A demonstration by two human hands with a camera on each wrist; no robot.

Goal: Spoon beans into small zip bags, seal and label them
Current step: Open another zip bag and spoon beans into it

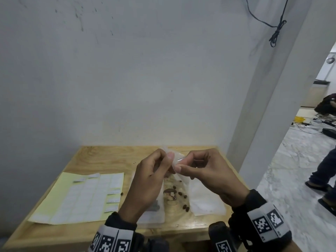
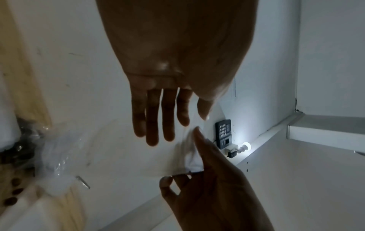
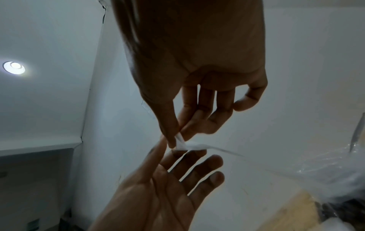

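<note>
Above the wooden table (image 1: 101,157) both hands hold one small clear zip bag (image 1: 176,159) at its top edge. My left hand (image 1: 168,155) pinches it with thumb and forefinger. My right hand (image 1: 181,164) pinches the other side, as the right wrist view shows at the bag (image 3: 189,146). In the left wrist view the bag (image 2: 183,156) hangs between the two hands and looks empty. Loose brown beans (image 1: 181,194) lie scattered on the table under the hands, around what looks like a spoon (image 1: 170,193).
A label sheet (image 1: 81,195) on yellow backing lies at the left. A pile of clear bags (image 1: 205,197) lies at the right, and a dark bean bag (image 1: 154,208) is partly hidden by my left wrist. A wall stands close behind; a person's legs (image 1: 323,170) are at the far right.
</note>
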